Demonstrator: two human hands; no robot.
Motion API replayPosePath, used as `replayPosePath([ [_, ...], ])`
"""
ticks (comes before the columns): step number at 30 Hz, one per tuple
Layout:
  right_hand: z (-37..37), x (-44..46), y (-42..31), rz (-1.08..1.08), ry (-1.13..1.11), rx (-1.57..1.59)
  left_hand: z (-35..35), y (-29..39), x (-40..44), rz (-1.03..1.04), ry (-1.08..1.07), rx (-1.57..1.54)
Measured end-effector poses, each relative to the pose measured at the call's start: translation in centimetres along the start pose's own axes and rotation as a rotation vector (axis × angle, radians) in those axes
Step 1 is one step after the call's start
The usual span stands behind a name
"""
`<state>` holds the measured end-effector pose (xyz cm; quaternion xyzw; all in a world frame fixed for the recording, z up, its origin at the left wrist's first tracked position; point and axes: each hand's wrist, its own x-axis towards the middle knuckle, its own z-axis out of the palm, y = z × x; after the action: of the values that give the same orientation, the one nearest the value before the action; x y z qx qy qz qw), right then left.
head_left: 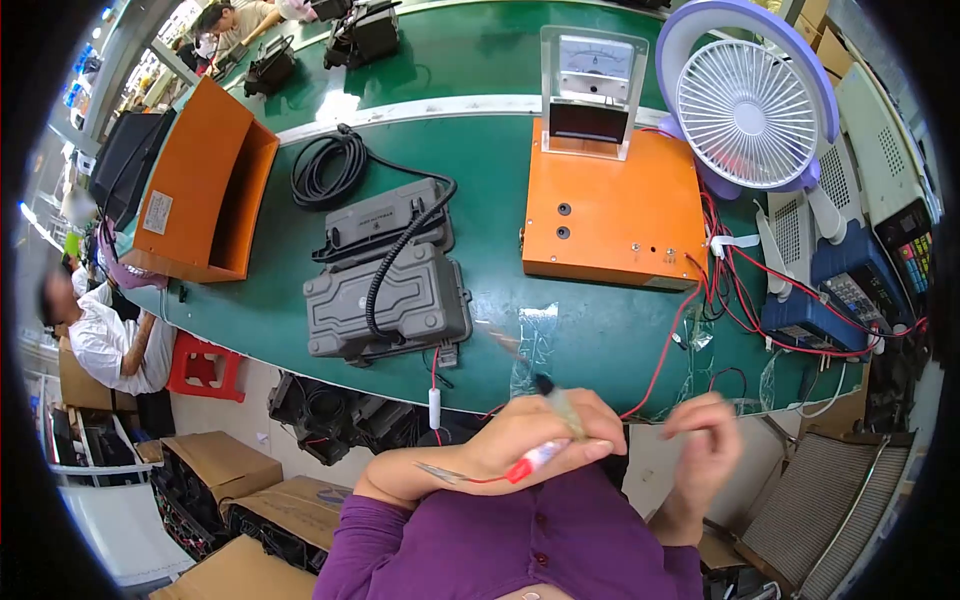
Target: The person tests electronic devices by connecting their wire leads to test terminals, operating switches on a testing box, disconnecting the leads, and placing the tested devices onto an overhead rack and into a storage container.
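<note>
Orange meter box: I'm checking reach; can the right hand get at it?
Probably yes: the right hand looks empty; nothing bulky stands between it and the orange box, though red wires lie close.

Purple shirt (470,545), round buttons (541,558)

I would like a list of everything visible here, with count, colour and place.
Flat workbench: one, green, centre.
Metal case: one, orange, bench right.
Analogue meter: one, white, on metal case.
Round plastic fan: one, purple, beside case.
Boxy instruments: at least two, blue, far right.
Wires: several, red, bench right.
Open metal shell: one, orange, bench left.
Plastic housings: two, grey, left of centre.
Coiled cable: one, black, over housings.
Plastic stool: one, red, left.
Cardboard boxes: several, brown, lower left.
People: at least two, pale shirts, left.
Small cylinder: one, red and white, left hand.
Slim stick: one, pale, same hand.
Left hand: one, bare, bench edge.
Right hand: one, bare, bench edge.
</note>
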<state>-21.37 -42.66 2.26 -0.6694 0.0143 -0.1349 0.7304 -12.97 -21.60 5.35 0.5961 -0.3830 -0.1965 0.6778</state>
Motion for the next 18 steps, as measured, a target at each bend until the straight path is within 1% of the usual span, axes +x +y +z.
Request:
replayPosePath([
  [2, 0.2, 1.8, -0.9, -0.156, 0.013, -0.056, 0.9, -1.7, -0.1, -0.009, -0.120, -0.022],
  [3, 1.0, 3.0, -1.4, -0.118, -0.130, -0.104, 1.3, -2.1, -0.1, -0.070, -0.183, -0.026],
  [4, 1.8, 4.1, -1.8, -0.086, -0.275, -0.156, 1.6, -2.7, -0.1, -0.080, -0.220, -0.008],
  [5, 3.1, 5.3, -2.0, -0.041, -0.429, -0.109, 1.6, -3.3, -0.1, -0.091, -0.254, 0.013],
  [6, 3.5, 6.0, -1.7, 0.120, -0.590, -0.103, 1.1, -3.9, -0.3, -0.123, -0.343, 0.144],
  [7, 3.9, 6.5, -1.4, 0.282, -0.756, -0.093, 1.0, -3.9, -0.7, -0.045, -0.287, 0.223],
  [8, 5.0, 6.6, -1.6, 0.358, -0.759, -0.029, 0.8, -3.7, -0.8, -0.278, -0.259, 0.038],
  [9, 5.3, 6.8, -1.1, 0.372, -0.783, -0.023, 0.5, -3.2, -0.5, -0.505, -0.224, -0.151],
  [10, 5.7, 7.0, -0.5, 0.271, -0.791, -0.050, 0.6, -4.2, -0.9, -0.509, -0.164, -0.228],
  [11, 6.0, 7.0, 0.1, 0.169, -0.796, -0.075, 0.5, -4.7, -1.3, -0.528, -0.132, -0.235],
  [12, 6.2, 6.9, 0.5, 0.186, -0.737, -0.057, 0.3, -4.8, -1.5, -0.547, -0.104, -0.242],
  [13, 6.3, 6.8, 0.8, 0.200, -0.751, -0.051, 0.4, -5.5, -1.5, -0.436, -0.161, -0.238],
  [14, 6.3, 6.7, 1.2, 0.235, -0.719, -0.048, 0.2, -5.6, -1.6, -0.444, -0.149, -0.245],
  [15, 6.2, 6.6, 1.4, 0.268, -0.682, -0.047, -0.1, -5.4, -1.4, -0.493, -0.118, -0.399],
  [16, 6.2, 6.3, 1.4, 0.267, -0.680, -0.020, -0.4, -5.2, -1.2, -0.540, -0.087, -0.551],
  [17, 6.4, 6.3, 1.6, 0.241, -0.720, -0.048, -0.2, -6.4, -1.7, -0.535, -0.109, -0.488],
  [18, 6.5, 6.3, 1.8, 0.213, -0.758, -0.075, 0.1, -7.4, -2.2, -0.474, -0.081, -0.501],
])
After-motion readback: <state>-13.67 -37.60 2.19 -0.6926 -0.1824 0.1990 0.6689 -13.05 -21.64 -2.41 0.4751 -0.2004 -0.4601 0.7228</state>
